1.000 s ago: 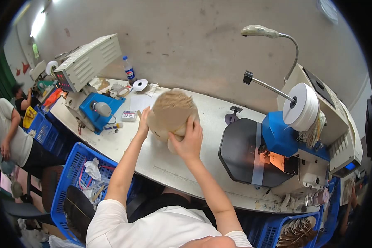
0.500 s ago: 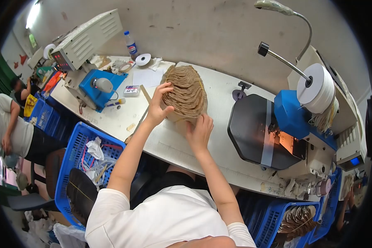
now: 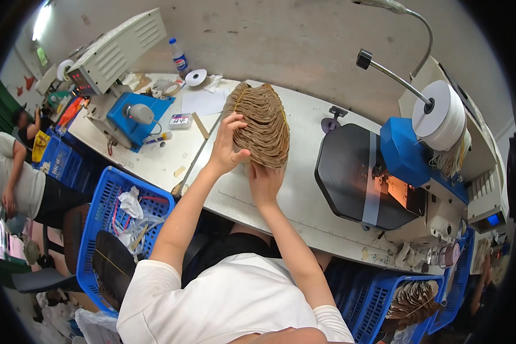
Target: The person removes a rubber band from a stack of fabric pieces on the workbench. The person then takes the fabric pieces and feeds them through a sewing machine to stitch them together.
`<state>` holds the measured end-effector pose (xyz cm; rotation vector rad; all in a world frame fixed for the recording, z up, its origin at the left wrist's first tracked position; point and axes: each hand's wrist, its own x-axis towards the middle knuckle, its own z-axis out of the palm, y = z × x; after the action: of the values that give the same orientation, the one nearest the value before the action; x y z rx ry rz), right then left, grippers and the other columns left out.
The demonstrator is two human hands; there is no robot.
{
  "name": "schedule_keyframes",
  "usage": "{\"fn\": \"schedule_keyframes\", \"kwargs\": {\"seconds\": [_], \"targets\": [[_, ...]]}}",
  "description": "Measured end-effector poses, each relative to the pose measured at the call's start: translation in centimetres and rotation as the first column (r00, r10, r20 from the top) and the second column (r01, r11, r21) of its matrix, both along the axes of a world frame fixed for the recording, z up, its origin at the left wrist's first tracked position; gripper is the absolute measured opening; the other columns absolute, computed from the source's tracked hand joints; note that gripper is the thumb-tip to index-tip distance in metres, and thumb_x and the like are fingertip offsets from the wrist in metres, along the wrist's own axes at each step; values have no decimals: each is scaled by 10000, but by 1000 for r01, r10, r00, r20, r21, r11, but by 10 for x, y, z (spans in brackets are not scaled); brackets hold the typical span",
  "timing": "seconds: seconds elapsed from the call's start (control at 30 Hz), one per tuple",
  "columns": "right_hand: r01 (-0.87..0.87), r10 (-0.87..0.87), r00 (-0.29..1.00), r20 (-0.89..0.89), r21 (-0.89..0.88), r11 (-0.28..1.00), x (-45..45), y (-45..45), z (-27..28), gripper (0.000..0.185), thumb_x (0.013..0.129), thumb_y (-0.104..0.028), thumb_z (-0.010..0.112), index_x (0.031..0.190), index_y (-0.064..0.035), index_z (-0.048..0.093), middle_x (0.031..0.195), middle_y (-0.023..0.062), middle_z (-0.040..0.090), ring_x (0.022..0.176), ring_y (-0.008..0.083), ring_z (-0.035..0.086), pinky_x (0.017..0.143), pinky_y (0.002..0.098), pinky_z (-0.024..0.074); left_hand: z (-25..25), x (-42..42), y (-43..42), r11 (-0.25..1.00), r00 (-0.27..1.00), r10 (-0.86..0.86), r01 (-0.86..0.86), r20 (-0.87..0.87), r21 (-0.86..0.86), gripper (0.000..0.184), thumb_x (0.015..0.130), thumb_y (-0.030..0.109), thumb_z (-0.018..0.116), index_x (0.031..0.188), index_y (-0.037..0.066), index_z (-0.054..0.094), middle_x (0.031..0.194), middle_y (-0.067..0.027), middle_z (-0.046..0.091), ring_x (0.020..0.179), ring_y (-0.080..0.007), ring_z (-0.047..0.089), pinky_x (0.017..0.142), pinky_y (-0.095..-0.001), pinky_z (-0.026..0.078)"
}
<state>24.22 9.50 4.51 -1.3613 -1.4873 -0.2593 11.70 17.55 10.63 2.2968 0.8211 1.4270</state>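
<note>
A thick bundle of brown, layered, curved pieces, with a thin yellow string along it, is in front of me at the table's middle. My left hand grips its left side, thumb and fingers bent against the layers. At the bundle's near end, my right hand holds it from below, its fingertips partly hidden by the pieces. A flat tan strip lies just left of the bundle on the white table.
On the right stands a machine with a black octagonal plate and white thread spool. A blue-and-white machine is on the left. Blue baskets flank me, one with plastic scraps, one with stacked brown pieces. Another person is far left.
My right hand has shifted left and reaches further under the bundle's near end. The bundle has tilted slightly, and more of the tan strip shows beside it.
</note>
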Motion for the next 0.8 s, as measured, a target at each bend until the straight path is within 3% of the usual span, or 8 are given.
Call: {"fn": "schedule_keyframes", "kwargs": {"seconds": [0.07,0.17,0.27,0.37,0.57,0.67,0.8], "targets": [[34,-36,998,44,44,998,-1,6,-2,289,774,-104,701,1061,-99,661,1130,66,613,1093,276,551,882,436,395,-1,0,3,1000,1000,11,-11,-6,5,805,781,742,539,1219,70,462,1325,-162,428,1290,-384,386,1074,-482,317],[4,-4,1000,10,-29,1000,-1,15,-10,255,778,-128,700,1032,-137,686,1202,51,610,1179,301,531,1007,483,360,-3,0,10,1000,999,25,-25,-21,10,800,798,740,518,1230,71,450,1330,-169,420,1285,-386,385,1074,-483,312],[-32,32,999,-9,-25,999,4,17,-11,218,759,-113,703,975,-116,676,1158,38,623,1174,274,528,1000,465,334,-3,0,13,999,999,29,-29,-33,17,791,807,737,511,1235,74,446,1334,-169,416,1287,-386,378,1078,-484,303],[-31,31,1000,0,9,999,1,10,-9,181,749,-76,686,921,-103,635,1042,42,611,997,249,556,854,429,361,-4,0,14,1000,999,27,-27,-28,11,783,809,732,514,1235,78,448,1338,-165,413,1294,-385,370,1082,-485,296],[-43,35,989,-146,-53,998,7,-2,-11,154,757,-57,682,905,-89,654,937,31,625,842,236,566,791,381,368,-4,-1,12,1000,1000,20,-20,-24,-4,786,802,735,520,1244,89,445,1343,-159,410,1299,-385,362,1084,-487,292],[21,-28,995,-94,-79,997,6,-2,-14,161,753,-49,692,911,-73,685,926,27,667,906,214,613,780,354,378,-5,1,12,1000,999,25,-25,-23,0,789,802,737,519,1249,91,442,1346,-158,408,1300,-385,358,1083,-491,292],[12,-16,997,-71,-62,998,5,1,-24,234,758,-67,698,990,-99,694,960,38,654,812,220,588,739,363,380,-7,3,12,1000,1000,30,-30,-8,7,790,806,736,513,1256,91,438,1348,-157,405,1300,-387,354,1085,-492,286]]}}
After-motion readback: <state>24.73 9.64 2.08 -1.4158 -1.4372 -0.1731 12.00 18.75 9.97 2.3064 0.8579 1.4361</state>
